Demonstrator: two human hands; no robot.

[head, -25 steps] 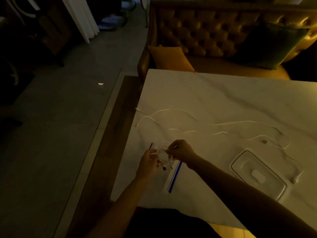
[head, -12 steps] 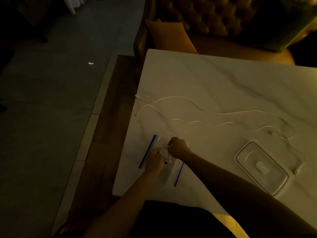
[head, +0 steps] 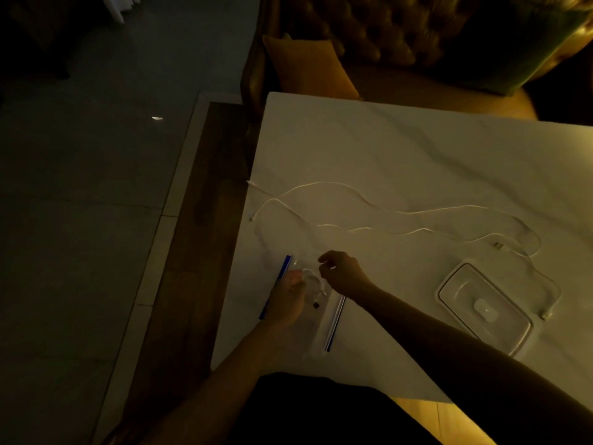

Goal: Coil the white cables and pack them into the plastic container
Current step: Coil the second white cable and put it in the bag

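A small coiled white cable (head: 310,282) hangs between my two hands above the table's near left corner. My left hand (head: 288,297) grips the coil's left side. My right hand (head: 341,273) pinches its right side with closed fingers. Under the hands lie clear zip bags (head: 332,322) with blue seal strips. Two long loose white cables (head: 362,216) snake across the white marble table (head: 417,155). To the right sits the clear plastic container (head: 484,308), its lid on. The light is dim.
A tufted leather sofa (head: 401,43) with an orange cushion (head: 305,69) stands right behind the table's far edge. A wooden strip and grey floor (head: 96,220) run along the table's left side. Cable ends lie at the left table edge and beside the container.
The view has tilted downward, so the table sits lower and closer. My hands stay together on the coil and have dropped closer to the zip bags; a second blue-strip bag shows at the left.
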